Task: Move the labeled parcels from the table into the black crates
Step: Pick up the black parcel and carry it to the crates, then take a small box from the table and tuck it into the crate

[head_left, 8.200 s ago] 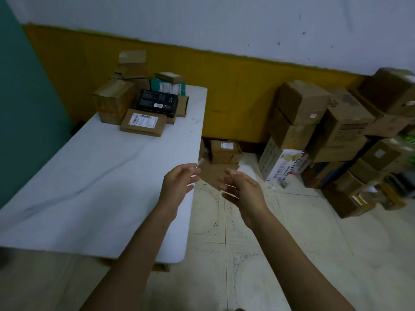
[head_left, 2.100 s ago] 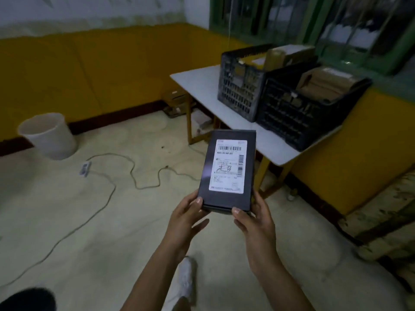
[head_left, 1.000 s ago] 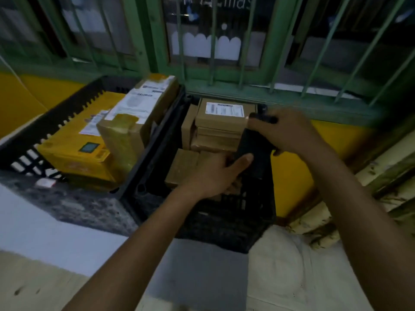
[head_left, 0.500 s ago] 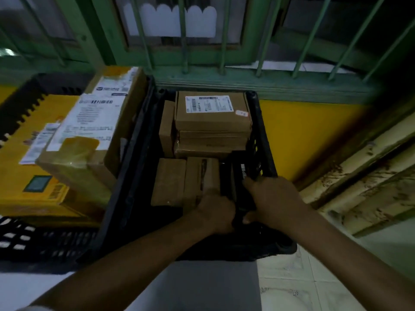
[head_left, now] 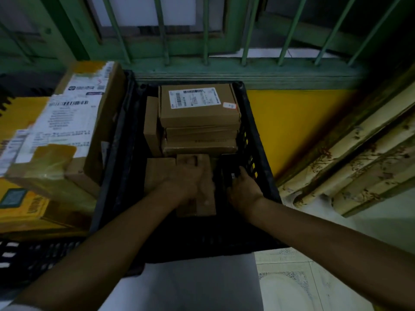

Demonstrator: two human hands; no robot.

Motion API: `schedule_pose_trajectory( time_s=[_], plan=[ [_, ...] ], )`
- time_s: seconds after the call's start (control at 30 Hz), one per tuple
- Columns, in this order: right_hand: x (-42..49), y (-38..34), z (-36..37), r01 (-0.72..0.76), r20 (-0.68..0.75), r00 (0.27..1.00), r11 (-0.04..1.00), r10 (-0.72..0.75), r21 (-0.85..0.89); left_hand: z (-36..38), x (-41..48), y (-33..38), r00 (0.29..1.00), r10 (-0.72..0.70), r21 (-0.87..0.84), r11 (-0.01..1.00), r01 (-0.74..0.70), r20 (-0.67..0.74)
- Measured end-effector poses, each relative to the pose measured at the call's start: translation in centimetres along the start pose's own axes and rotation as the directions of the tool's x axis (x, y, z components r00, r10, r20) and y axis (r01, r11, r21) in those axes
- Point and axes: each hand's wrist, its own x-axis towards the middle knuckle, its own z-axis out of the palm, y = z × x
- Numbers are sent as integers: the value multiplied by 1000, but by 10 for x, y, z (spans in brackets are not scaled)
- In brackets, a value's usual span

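A black crate (head_left: pixel 256 140) stands on the white table (head_left: pixel 190 286) under a barred window. A stack of brown parcels fills its far half, the top one (head_left: pixel 199 106) bearing a white label. The black parcel (head_left: pixel 228 168) stands on edge against the crate's right wall. My right hand (head_left: pixel 243 189) grips its near end. My left hand (head_left: pixel 186 182) rests on a brown parcel (head_left: pixel 205 198) standing upright beside it, fingers curled over its top. Another brown parcel (head_left: pixel 157 173) stands to the left of that.
A second black crate (head_left: pixel 27 257) at the left holds a large taped box with white labels (head_left: pixel 67 131) and a yellow box (head_left: pixel 20 205). Behind are green window bars (head_left: pixel 204 30) and a yellow wall. Patterned rolls (head_left: pixel 359 167) lean at the right above tiled floor.
The black parcel has sunk deeper beside the crate's right wall. My left hand has moved from the black parcel onto the upright brown parcel. The camera has come closer over the crate.
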Motion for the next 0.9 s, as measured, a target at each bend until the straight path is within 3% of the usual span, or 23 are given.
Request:
schedule_pose_trajectory(
  time_s=[0.17, 0.33, 0.43, 0.53, 0.63, 0.7, 0.8, 0.9],
  plan=[
    [2, 6, -2, -11, 24, 1000, 998, 12, -56, 17, 9, -20, 991, -38, 46, 998, 32, 125],
    [-2, 8, -4, -45, 39, 998, 999, 45, -16, 7, 8, -12, 991, -22, 107, 994, 8, 133],
    [-21, 12, -2, -109, 15, 994, 985, 108, 132, -5, 12, -3, 995, 73, 98, 993, -66, -74],
    [-58, 16, -3, -177, -173, 950, 905, 260, 387, -20, 15, 15, 940, 168, -138, 966, -216, -296],
    [-110, 23, 14, -177, -320, 791, 696, 522, 696, -33, 14, 45, 868, 157, -382, 851, -361, -472],
    [-149, 21, 36, -72, -295, 626, 430, 722, 900, -43, 8, 80, 800, 180, -500, 697, -515, -573],
    [-208, 6, 74, 91, -60, 385, 27, 921, 995, -55, -17, 150, 746, 246, -625, 420, -658, -619],
    [-267, -20, 119, 128, 200, 319, -251, 926, 959, -55, -46, 223, 710, 326, -646, 297, -704, -624]
  ],
)
